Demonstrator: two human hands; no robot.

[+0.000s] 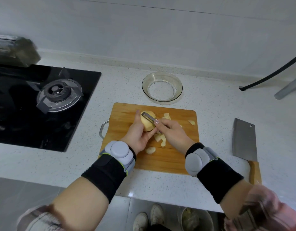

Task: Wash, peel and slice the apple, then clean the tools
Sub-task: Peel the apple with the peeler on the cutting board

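Pale yellow flesh shows all over the apple (148, 121), which I see cupped in my left hand (138, 135) above the wooden cutting board (177, 157), fingers curled round its far side. My right hand (170, 132) grips the handle of the metal peeler (149, 116), with the blade end laid across the top of the apple. Peel strips (161, 139) lie scattered on the board under and beyond both hands, with one piece (192, 122) near the board's right edge. I think the apple is almost fully peeled, though the side facing the palm is hidden from me. Beyond the board an empty glass bowl (162, 86) stands on the speckled worktop (94, 164). A cleaver (243, 140) with a wooden handle lies to the right of the board, apart from it. A black gas hob (35, 104) sits to the left. Both wrists carry black bands with grey sensor pods.
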